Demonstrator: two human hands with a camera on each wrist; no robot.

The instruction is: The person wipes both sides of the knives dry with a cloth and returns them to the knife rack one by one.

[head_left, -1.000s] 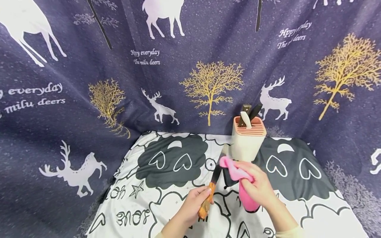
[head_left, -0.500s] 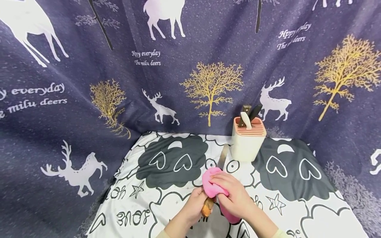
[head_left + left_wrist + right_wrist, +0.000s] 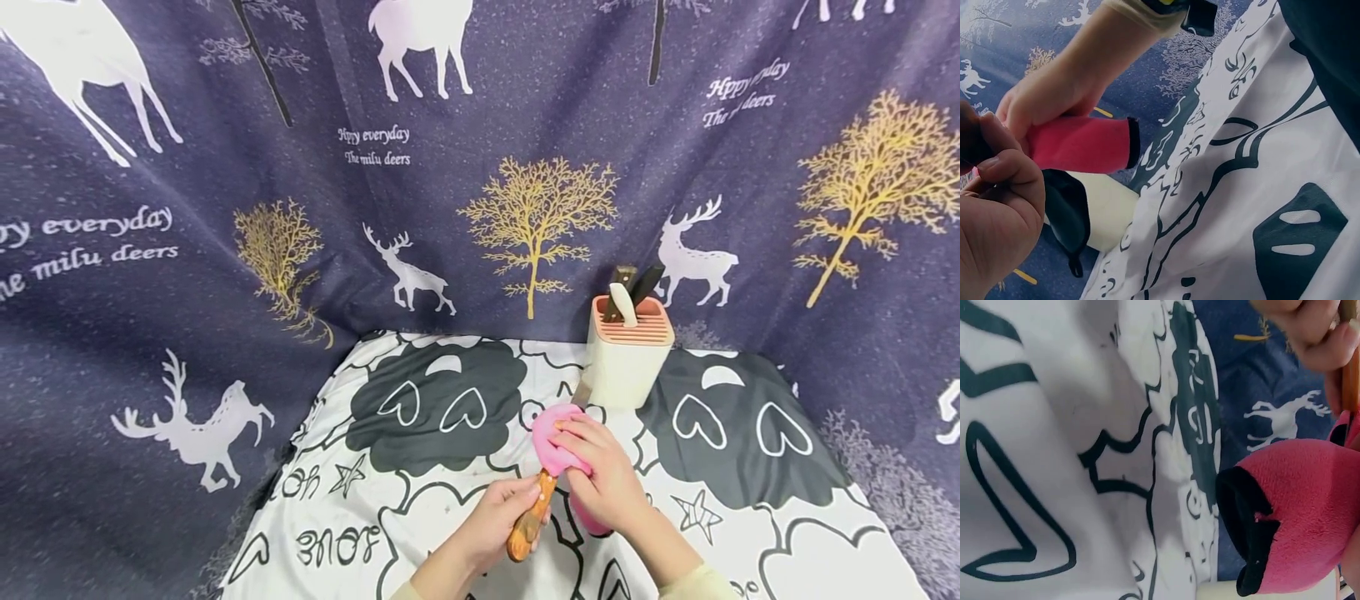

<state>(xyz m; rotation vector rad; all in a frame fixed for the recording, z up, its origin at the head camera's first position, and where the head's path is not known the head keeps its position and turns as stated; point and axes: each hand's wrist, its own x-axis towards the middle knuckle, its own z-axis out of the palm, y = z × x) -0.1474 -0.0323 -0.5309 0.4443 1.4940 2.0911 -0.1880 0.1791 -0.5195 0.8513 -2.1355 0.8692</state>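
In the head view my left hand (image 3: 498, 517) grips the wooden handle (image 3: 531, 521) of a long knife, its blade pointing away and slightly right. My right hand (image 3: 606, 471) holds a pink cloth (image 3: 553, 437) folded over the blade just past the handle. Only a short stretch of the knife blade (image 3: 582, 388) shows beyond the cloth. A loose end of the cloth (image 3: 1304, 506) with black edging hangs down in the right wrist view. In the left wrist view a dark flap (image 3: 1067, 212) with a small loop hangs below the hands.
A cream knife block (image 3: 621, 371) with a salmon slotted top stands behind the hands at the right, several handles (image 3: 622, 296) sticking up from it. A white cloth with black cartoon print (image 3: 315, 542) covers the table. A navy deer-print curtain (image 3: 420, 192) hangs behind.
The right hand brought the pink cloth left onto the knife blade near the handle, then slid it slightly forward along it. The left hand kept its grip; the blade now points slightly more right.
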